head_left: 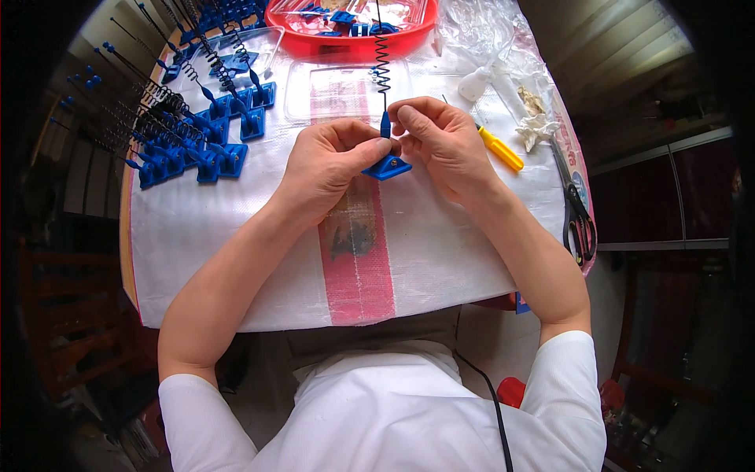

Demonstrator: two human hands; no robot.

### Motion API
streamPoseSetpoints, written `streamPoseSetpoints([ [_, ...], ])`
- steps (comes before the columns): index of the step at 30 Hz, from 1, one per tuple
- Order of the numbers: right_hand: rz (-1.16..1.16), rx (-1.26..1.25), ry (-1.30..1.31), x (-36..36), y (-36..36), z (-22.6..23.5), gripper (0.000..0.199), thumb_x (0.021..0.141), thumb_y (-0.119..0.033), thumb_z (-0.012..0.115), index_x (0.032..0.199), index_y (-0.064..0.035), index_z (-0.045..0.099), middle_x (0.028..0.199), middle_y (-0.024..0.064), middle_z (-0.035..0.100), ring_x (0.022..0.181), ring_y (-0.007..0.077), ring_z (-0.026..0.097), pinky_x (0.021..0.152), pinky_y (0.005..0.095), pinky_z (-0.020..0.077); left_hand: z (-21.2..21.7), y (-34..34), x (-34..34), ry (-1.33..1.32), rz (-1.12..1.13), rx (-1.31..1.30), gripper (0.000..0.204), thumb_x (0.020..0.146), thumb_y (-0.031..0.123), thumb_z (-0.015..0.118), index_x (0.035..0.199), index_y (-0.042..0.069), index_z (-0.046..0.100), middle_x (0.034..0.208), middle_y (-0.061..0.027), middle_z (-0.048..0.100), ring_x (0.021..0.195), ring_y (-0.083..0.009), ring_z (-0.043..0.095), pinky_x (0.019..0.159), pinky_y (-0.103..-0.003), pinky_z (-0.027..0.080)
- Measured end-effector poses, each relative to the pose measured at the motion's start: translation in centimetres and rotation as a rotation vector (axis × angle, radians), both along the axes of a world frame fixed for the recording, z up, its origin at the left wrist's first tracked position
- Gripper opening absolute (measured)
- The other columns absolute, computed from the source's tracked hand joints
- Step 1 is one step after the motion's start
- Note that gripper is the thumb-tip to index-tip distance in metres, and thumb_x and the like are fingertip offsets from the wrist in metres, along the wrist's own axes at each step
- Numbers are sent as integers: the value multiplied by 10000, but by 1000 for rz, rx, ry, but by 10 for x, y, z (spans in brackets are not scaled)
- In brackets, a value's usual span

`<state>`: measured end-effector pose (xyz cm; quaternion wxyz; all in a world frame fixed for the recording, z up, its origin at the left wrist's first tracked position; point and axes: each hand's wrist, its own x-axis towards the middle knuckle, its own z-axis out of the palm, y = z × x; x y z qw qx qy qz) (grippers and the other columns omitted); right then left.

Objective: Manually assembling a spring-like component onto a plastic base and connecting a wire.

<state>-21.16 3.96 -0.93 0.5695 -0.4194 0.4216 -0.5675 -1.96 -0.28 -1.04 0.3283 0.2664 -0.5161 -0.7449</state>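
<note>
Left hand (pixel 326 161) pinches blue plastic base (pixel 387 167) just above the surface (pixel 440 252) | right hand (pixel 440 138) pinches the stem under the black coil spring (pixel 382 59) | piece looks light and rigid, spring whippy; best held at base and stem.

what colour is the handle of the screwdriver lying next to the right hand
Yellow: the screwdriver handle lies on the white cloth just beyond the right hand. Head view shows it.
</note>
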Motion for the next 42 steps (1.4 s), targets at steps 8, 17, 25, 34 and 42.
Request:
streamPoseSetpoints([
  [8,38,-116,73,2,1,0,209,953,-201,664,1055,-19,675,879,31,669,752,86,582,700,247,480,-1,0,-1,-53,-17,-67,196,915,109,691,1028,-51,673,961,-118,716,854,-131,691,801,-257,573],
  [17,31,-107,107,1,1,1,183,945,-171,671,1047,-19,679,867,25,668,752,78,580,699,241,478,-1,0,-1,-36,-41,-90,196,931,101,669,1083,-22,677,971,-111,720,878,-130,696,816,-257,572],
  [25,3,-100,197,3,2,3,172,930,-149,680,1038,-14,681,861,27,671,756,77,586,690,238,482,1,1,0,-70,-34,-59,204,931,135,679,1065,-19,681,949,-95,725,833,-109,686,768,-238,567],
  [34,-1,-121,206,5,2,5,164,931,-148,677,1031,-19,680,868,31,676,753,72,589,687,234,481,-3,1,0,-74,-2,-82,177,943,137,660,1048,-4,680,937,-84,724,817,-95,678,755,-236,564],
  [42,-13,-147,218,8,3,5,174,940,-145,656,1021,8,669,899,36,685,791,74,595,694,233,486,-3,2,-1,-62,11,-68,189,946,130,650,1050,-26,676,932,-93,718,810,-102,672,740,-239,564],
])
